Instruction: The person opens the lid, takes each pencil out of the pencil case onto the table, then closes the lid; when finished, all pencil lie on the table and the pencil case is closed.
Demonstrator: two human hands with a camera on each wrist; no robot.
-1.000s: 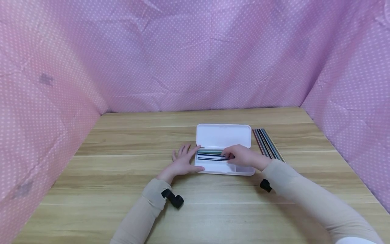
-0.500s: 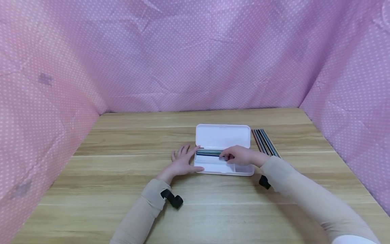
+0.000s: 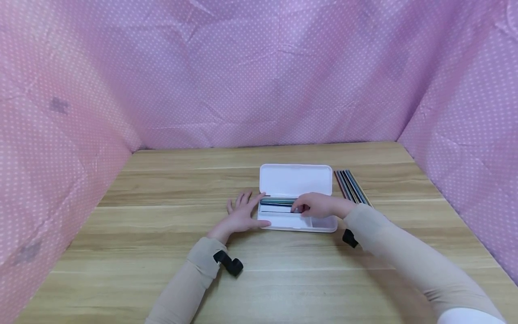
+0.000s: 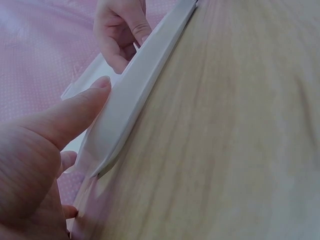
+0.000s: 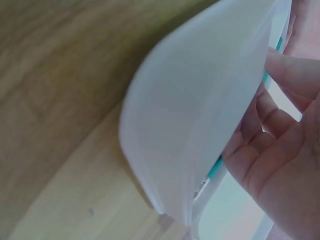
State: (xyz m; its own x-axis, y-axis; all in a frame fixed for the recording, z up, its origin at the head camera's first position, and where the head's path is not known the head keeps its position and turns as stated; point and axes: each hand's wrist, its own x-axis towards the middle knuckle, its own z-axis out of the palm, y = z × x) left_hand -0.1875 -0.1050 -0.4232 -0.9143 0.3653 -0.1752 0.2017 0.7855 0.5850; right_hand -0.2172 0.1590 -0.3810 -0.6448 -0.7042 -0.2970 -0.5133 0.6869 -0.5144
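Note:
A white pencil case (image 3: pixel 285 220) lies open on the table, its lid (image 3: pixel 295 180) tipped back. Dark and greenish pencils (image 3: pixel 279 201) lie lengthwise in its back part. My left hand (image 3: pixel 239 218) is at the case's left end, fingers spread; in the left wrist view its thumb (image 4: pixel 82 112) rests at the near rim. My right hand (image 3: pixel 317 205) reaches into the case with curled fingers at a teal pencil (image 5: pixel 216 167), whose metal end shows past the fingers in the right wrist view. The fingers hide the pencil's middle.
Several more pencils (image 3: pixel 351 186) lie side by side just right of the case, partly behind the right forearm. The wooden table (image 3: pixel 194 180) ends at a pink dotted curtain (image 3: pixel 259 90) at the back and sides.
A dark pencil at my right hand has sunk lower into the case, behind its inner divider. The right hand has shifted slightly left; the left hand stays at the case's end.

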